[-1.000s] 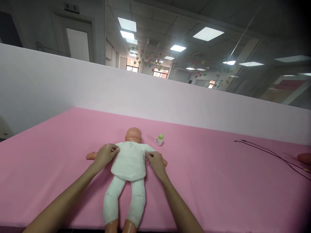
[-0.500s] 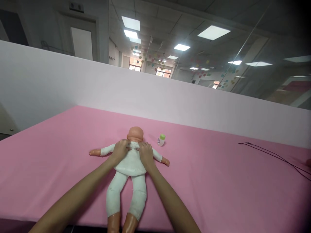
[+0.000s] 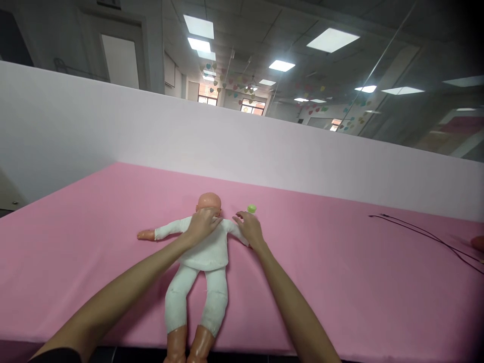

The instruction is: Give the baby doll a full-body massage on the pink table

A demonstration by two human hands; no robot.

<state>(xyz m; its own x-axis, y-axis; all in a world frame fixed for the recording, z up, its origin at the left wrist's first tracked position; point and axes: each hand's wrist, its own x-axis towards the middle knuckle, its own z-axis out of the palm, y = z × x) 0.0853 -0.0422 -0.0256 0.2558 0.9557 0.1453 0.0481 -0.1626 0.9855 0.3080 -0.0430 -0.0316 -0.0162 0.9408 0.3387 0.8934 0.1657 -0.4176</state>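
Observation:
A baby doll (image 3: pixel 207 252) in a white top and white leggings lies stretched out on the pink-covered table, arms spread and head away from me. My left hand (image 3: pixel 203 225) rests across its neck and upper body, fingers extended and slightly apart, covering the collar. Over the doll's arm on the right is my right hand (image 3: pixel 249 228), loosely curved with fingers apart and nothing visible in it. Just beyond that hand shows the green cap (image 3: pixel 251 207) of a small bottle, whose white body is hidden behind the hand.
The pink table cover (image 3: pixel 325 282) reaches back to a low white partition (image 3: pixel 264 151) with glass above. A thin black cable (image 3: pixel 419 232) lies at the right. At the right edge, part of a reddish-brown object (image 3: pixel 478 244) shows, its kind unclear.
My right hand has left the doll's collar and moved right, in front of the bottle. My left hand has shifted right across the neckline. The white top looks smoother at the neck.

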